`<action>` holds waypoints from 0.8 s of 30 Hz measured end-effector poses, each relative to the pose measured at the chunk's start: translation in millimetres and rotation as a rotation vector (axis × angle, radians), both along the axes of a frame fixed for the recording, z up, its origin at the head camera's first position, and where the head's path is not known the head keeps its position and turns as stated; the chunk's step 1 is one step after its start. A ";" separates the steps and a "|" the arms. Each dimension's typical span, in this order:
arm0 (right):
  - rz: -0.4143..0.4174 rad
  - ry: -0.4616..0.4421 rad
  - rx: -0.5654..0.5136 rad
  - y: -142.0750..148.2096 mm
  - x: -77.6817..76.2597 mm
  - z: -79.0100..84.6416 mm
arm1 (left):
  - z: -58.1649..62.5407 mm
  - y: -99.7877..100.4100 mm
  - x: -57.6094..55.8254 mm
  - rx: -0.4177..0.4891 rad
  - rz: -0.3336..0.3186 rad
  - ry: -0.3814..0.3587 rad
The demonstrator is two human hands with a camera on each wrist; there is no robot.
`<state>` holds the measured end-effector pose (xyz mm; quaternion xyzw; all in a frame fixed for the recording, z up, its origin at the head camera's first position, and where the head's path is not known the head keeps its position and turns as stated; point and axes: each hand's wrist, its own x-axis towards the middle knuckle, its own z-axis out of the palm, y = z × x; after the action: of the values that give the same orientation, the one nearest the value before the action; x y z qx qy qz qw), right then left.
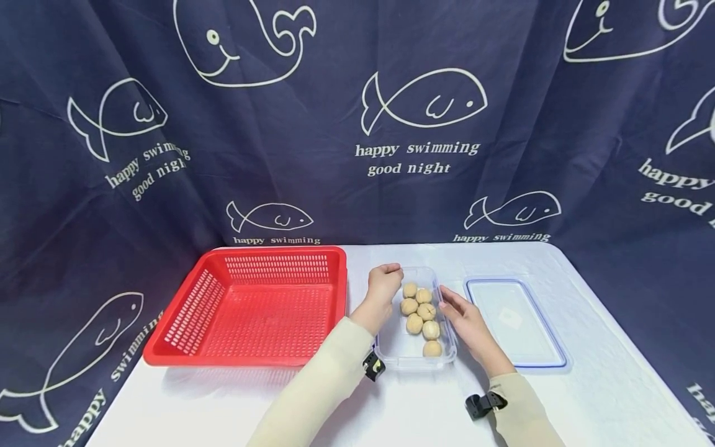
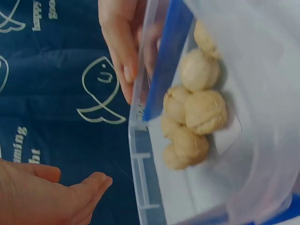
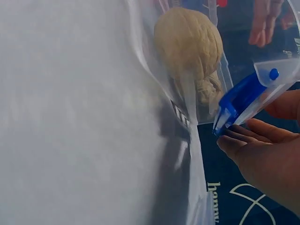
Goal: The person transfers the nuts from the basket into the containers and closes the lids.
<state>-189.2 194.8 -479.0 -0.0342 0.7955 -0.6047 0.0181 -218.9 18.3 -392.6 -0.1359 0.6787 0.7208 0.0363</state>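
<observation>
A clear plastic container stands upright on the table with several walnuts inside. Blue clips hang at its sides. My left hand is beside the container's far left corner. In the left wrist view this hand has its fingers stretched out, a gap between them and the wall. At the right wall is my right hand, its fingertips at the side. The right wrist view shows its fingers fairly straight, right at a blue clip, with the thumb behind the clear flap.
To the left sits a red plastic basket with slotted walls. On the right, a clear lid with a blue seal lies flat, a pale label on it. All rest on a white-covered table, with a dark blue fish-print curtain behind.
</observation>
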 end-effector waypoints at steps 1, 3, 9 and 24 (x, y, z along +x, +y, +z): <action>-0.012 0.026 0.012 0.3 0.8 0.3 | 0.3 2.3 2.9 0.013 -0.010 0.004; -0.040 0.068 0.037 2.3 1.3 1.7 | 0.9 8.5 9.1 0.023 -0.029 0.024; -0.143 0.095 0.122 22.3 -1.1 13.7 | 0.0 37.0 25.1 0.006 -0.091 0.115; -0.379 0.140 0.465 106.0 16.7 20.0 | -35.2 114.2 69.2 -0.276 -0.410 0.023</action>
<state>-172.5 300.8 -459.1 0.0782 0.9041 -0.3951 -0.1426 -149.7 132.5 -427.8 0.0093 0.7844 0.6004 0.1552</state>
